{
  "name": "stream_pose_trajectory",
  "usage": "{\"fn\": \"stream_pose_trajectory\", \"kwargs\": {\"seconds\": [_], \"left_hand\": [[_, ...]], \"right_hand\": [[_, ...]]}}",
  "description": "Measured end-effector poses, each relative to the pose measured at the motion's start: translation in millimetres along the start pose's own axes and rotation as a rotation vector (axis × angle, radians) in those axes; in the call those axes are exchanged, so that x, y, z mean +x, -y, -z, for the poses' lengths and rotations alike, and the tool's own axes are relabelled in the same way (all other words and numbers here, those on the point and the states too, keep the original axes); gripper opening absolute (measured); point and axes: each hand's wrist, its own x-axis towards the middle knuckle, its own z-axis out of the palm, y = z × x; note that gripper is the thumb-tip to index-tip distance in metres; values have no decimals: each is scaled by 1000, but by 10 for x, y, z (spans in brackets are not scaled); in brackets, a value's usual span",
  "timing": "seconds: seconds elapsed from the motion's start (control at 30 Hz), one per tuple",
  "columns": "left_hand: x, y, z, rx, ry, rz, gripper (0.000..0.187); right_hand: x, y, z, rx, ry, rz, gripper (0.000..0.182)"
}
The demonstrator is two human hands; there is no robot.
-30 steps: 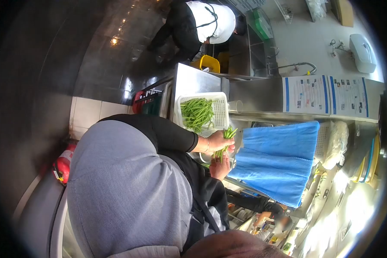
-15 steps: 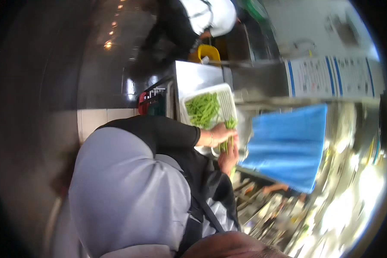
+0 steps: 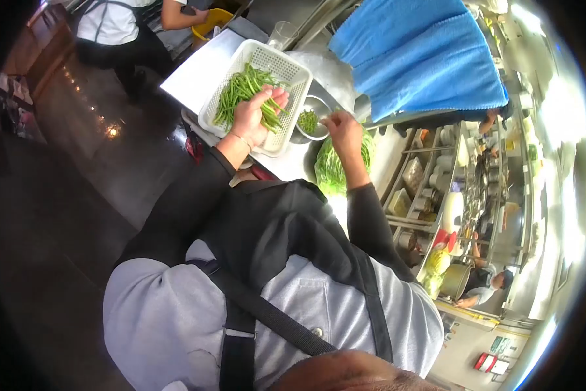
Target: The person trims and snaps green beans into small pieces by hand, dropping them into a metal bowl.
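Long green beans [image 3: 237,98] lie heaped in a white perforated basket [image 3: 297,77]. Over the basket's near side, my left hand [image 3: 250,120] is turned partly palm up, its fingers curled around some of the beans. To the right stands a round metal bowl [image 3: 317,104] with small green pieces [image 3: 307,121] inside. My right hand [image 3: 345,133] is at the bowl's right rim with thumb and fingers pinched together; whatever they hold is too small to make out. Below that hand sits a leafy green vegetable [image 3: 337,166], seemingly in clear plastic.
A blue cloth [image 3: 423,52] hangs beyond the bowl. Behind the basket stands a clear cup [image 3: 283,34]. At the upper left, a co-worker [image 3: 110,23] reaches toward a yellow bucket [image 3: 211,23]. Shelves with containers [image 3: 426,169] line the right, and another person [image 3: 485,287] is farther off.
My hands were together on a bunch of beans and are now apart, left over the basket, right at the bowl. My view has turned, bringing the bowl and leafy vegetable into sight.
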Motion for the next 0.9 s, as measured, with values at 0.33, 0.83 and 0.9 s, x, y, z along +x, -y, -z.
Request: {"fn": "stream_pose_trajectory", "kwargs": {"seconds": [0.33, 0.83, 0.9], "left_hand": [[-32, 153, -247, 47, 98, -147, 21], [-271, 1904, -411, 267, -52, -287, 18], [-305, 1991, -418, 252, -63, -306, 18]], "right_hand": [[-261, 441, -182, 891, 330, 63, 28], [-619, -907, 275, 359, 78, 412, 18], [-484, -1046, 345, 421, 15, 387, 17]]}}
